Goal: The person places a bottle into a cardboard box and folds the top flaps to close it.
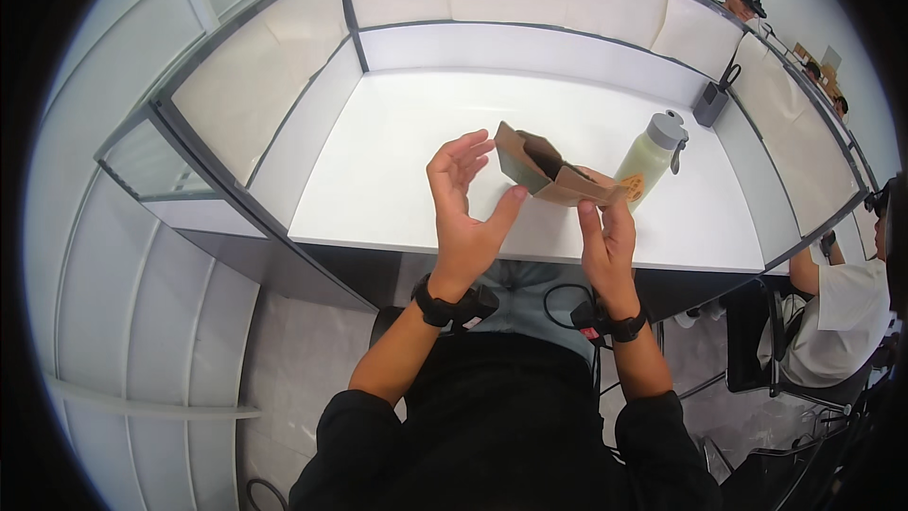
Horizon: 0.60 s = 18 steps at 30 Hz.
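A small brown cardboard box [560, 177] with raised flaps is held above the white desk, its dark inside showing. My right hand [608, 238] grips it at the right end, thumb in front and fingers partly hidden behind. At its left, my left hand [468, 206] is spread, the fingers apart and curved; the thumb tip lies at the box's lower left edge, and whether it touches cannot be told. Just behind my right hand stands a pale green bottle [647, 156] with a grey lid and an orange sticker.
The white desk [383, 156] has low partitions [511, 46] on its left, back and right. A dark grey holder [711, 103] with a black-handled tool stands in the back right corner. A seated person [837, 312] is at the right, beyond the partition; others show at the upper right.
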Available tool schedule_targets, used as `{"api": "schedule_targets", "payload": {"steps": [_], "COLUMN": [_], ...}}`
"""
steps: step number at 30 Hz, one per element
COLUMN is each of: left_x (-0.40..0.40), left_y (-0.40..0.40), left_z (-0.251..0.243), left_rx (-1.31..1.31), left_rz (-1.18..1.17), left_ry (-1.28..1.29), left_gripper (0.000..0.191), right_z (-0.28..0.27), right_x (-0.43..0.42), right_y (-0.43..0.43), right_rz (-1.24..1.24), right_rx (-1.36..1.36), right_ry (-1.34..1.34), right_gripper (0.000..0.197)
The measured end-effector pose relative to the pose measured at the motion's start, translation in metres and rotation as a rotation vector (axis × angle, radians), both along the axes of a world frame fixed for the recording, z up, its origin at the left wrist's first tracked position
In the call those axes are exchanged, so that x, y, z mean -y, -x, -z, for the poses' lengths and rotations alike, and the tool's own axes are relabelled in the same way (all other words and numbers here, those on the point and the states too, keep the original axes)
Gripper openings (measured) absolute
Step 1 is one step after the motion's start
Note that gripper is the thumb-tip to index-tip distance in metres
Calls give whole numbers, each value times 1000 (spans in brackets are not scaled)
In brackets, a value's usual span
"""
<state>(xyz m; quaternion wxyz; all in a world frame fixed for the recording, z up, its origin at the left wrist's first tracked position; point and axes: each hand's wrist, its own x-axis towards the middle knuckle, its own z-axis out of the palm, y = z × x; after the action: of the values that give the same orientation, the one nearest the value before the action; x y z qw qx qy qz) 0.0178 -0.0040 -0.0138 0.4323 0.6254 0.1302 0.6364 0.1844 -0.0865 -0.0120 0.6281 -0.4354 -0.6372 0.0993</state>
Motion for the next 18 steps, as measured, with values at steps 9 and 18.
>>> {"api": "schedule_targets", "payload": {"steps": [9,18], "left_x": [15,3], "left_y": [-6,11], "left_z": [6,-6], "left_rx": [-224,-349], "left_rz": [90,-48], "left_ry": [-87,-478], "left_gripper": [87,91], "right_z": [2,-13], "right_x": [4,14], "right_y": [10,-11], "right_rz": [-49,-50], "right_rx": [20,177], "right_ry": [-32,-129], "right_gripper": [62,77]}}
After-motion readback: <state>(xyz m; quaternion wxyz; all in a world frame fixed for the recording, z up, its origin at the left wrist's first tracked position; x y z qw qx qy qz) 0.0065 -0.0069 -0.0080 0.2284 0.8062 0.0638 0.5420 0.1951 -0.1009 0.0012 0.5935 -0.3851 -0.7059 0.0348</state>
